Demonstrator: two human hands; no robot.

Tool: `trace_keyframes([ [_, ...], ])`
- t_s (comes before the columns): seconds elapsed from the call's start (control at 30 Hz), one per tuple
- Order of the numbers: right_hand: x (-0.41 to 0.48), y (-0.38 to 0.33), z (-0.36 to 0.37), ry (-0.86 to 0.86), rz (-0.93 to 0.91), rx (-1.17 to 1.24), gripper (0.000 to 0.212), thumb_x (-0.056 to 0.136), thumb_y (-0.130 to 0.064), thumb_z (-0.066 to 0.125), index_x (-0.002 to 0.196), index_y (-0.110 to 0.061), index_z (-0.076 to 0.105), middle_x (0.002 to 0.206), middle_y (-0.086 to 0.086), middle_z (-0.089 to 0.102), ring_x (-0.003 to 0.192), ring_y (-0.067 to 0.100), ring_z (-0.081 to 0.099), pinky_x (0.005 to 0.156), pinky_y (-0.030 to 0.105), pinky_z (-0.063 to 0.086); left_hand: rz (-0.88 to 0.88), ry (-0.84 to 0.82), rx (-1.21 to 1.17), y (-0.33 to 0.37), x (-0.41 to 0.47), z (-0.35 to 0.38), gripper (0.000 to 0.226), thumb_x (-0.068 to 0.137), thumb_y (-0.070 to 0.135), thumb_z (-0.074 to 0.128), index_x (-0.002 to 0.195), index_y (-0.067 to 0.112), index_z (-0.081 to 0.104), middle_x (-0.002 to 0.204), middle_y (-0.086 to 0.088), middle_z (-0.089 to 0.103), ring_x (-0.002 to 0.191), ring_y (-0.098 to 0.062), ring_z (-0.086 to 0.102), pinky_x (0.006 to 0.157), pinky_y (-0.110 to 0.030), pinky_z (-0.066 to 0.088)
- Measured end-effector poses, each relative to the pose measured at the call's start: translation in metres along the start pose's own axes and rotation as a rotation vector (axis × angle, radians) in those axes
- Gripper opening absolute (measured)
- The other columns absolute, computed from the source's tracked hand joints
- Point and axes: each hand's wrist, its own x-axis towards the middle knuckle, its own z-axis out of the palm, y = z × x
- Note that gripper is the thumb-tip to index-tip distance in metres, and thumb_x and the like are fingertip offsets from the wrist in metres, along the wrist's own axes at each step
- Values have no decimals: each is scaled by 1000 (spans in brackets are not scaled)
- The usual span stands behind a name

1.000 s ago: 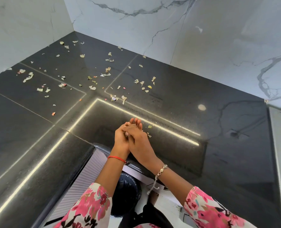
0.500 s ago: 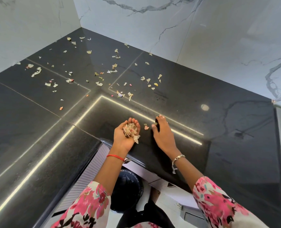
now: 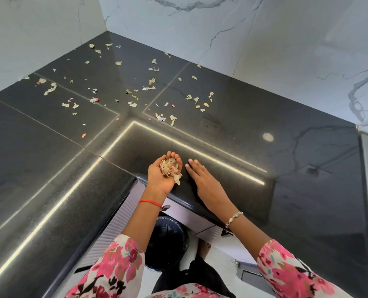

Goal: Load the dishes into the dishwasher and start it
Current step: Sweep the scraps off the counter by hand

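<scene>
Black countertop (image 3: 264, 168): one, L-shaped, spread under and beyond both hands.
Marble wall (image 3: 264, 50): met at corner far beyond hands.
Bin (image 3: 168, 244): one, black-lined, seen below forearms, under counter edge.
Loose scraps (image 3: 131, 104): dozens, too many to be counted, strewn well beyond fingertips.
Right hand (image 3: 202, 177): laid flat on counter, fingers straight, just beside left hand.
Left hand (image 3: 161, 179): cupped palm-up, fingers curled round scrap handful (image 3: 170, 167), one.
Red thread (image 3: 149, 202): one, worn on left wrist.
Bracelet (image 3: 233, 218): one, worn on right wrist.
Dishes, dishwasher: place cannot be told.
</scene>
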Motion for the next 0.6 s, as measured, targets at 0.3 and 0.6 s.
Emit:
trace_keyframes([
  [0.3, -10, -6, -9, 101, 20, -87, 32, 56, 13, 76, 84, -1, 70, 87, 10, 67, 82, 26, 64, 69, 29, 55, -23, 0, 8, -2, -5, -4, 44, 92, 8, 38, 60, -1, 65, 67, -8, 60, 55, -20, 62, 53, -26, 56],
  [0.6, 5, -12, -46, 311, 655, 852, 8, 74, 4, 69, 79, -2, 73, 77, 9, 71, 73, 16, 65, 77, 22, 51, -9, 15, 43, -8, -13, -9, 39, 94, 8, 34, 70, -2, 63, 74, -14, 64, 61, -27, 68, 58, -34, 59],
])
